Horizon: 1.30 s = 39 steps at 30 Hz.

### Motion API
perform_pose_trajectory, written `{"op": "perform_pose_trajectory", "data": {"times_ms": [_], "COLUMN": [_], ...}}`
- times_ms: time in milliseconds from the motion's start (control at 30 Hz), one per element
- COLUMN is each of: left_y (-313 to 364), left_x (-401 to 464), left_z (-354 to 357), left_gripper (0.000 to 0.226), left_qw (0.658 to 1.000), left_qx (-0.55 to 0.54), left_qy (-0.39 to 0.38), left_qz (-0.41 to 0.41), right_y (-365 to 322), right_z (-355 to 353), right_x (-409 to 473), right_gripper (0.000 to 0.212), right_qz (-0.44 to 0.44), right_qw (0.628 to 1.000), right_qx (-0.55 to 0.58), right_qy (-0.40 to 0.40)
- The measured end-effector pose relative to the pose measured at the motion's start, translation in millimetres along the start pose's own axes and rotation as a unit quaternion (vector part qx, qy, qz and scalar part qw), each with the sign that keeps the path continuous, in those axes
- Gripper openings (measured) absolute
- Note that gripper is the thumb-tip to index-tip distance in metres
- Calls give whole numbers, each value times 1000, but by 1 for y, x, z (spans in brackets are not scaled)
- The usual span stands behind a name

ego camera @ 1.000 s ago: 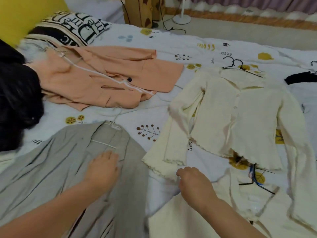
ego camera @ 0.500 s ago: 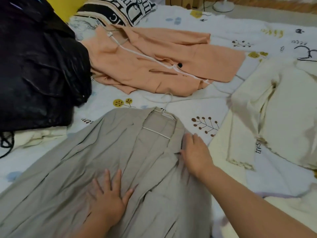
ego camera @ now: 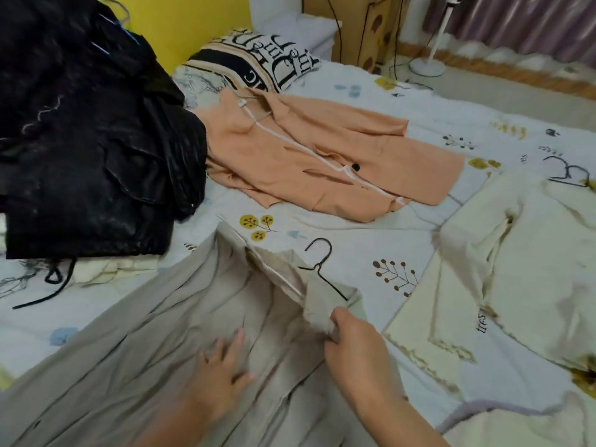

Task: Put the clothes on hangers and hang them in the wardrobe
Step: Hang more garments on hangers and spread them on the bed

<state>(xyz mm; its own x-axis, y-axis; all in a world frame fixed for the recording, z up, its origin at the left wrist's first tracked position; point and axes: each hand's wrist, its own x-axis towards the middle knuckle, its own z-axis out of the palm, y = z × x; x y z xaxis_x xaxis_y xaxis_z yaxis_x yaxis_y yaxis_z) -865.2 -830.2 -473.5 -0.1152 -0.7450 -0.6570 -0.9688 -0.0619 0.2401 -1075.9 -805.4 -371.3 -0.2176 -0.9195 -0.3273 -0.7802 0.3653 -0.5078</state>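
The grey garment [ego camera: 154, 343] lies spread across the near part of the bed [ego camera: 354, 240], its collar end toward the middle of the sheet. The left hand [ego camera: 222, 372] rests flat on the grey cloth with fingers straight and spread, gripping nothing. The right hand [ego camera: 358, 346] pinches a bunched fold of the garment's front edge near the collar, fingers curled round the fabric. A black wire hanger [ego camera: 322, 269] sits at that collar: its hook stands clear above the cloth and one arm runs down under the lifted fold, just beside the right hand (how far the other arm reaches inside the garment cannot be told). A pale strip, seemingly a second hanger's bar, shows along the collar edge. Beyond the hook lies the peach jacket [ego camera: 322, 156], flat on the sheet with a white hanger [ego camera: 303, 146] lying across its front. A heap of black clothing [ego camera: 84, 140] occupies the far left of the bed, overlapping the peach jacket's left edge and close to the grey garment's shoulder. To the right, the cream top [ego camera: 522, 253] lies flat, with another black hanger [ego camera: 571, 172] at its neck. A lettered pillow [ego camera: 258, 66] lies at the head of the bed. A fan base [ego camera: 425, 66] stands on the floor beyond, near a curtain [ego camera: 516, 24].
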Motion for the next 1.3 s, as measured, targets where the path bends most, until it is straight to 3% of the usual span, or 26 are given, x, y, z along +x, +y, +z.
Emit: {"op": "perform_pose_trajectory", "data": {"times_ms": [133,200,267,367,433,600,733,933,1000,1067,1133,1233,1300], "left_y": [-7,-4,0,-1,-4,-7,-16,-39,-50,-66,-88,-127,-146], "left_x": [-46,-69,-90,-119,-145,-243,-326,-442,-471,-494,-506,-505,-509], "left_z": [-62,-92,-121,-164,-184,-208,-210,-207,-204,-202,-196,-185,-177], "left_gripper": [76,71,69,50,27,25,19,23,14,12,24,12,16], "left_qw": [952,922,889,852,859,874,864,871,864,861,866,874,880], "left_qx": [-147,-162,-165,-73,-11,-17,-42,-66,-73,-92,-101,-130,-132], "left_qy": [265,345,416,490,475,440,452,441,452,455,446,411,380], "left_qz": [39,64,93,172,193,207,217,204,211,208,203,225,251], "right_y": [-22,-33,-44,-55,-58,-73,-84,-101,-107,-113,-120,-128,-131], "right_z": [-31,-47,-57,-70,-80,-109,-129,-139,-138,-135,-131,-117,-101], "right_x": [-38,-61,-86,-125,-149,-223,-290,-387,-413,-436,-457,-486,-504], "right_gripper": [33,27,45,45,42,35,26,32,27,18,12,11,4], "right_qz": [-20,-36,-64,-88,-90,-91,-90,-115,-124,-129,-130,-117,-83], "right_qw": [999,998,997,995,993,981,976,967,965,962,958,954,952], "right_qx": [48,47,40,50,74,145,161,181,185,195,201,212,224], "right_qy": [2,3,-4,4,33,86,113,136,138,142,160,179,189]}}
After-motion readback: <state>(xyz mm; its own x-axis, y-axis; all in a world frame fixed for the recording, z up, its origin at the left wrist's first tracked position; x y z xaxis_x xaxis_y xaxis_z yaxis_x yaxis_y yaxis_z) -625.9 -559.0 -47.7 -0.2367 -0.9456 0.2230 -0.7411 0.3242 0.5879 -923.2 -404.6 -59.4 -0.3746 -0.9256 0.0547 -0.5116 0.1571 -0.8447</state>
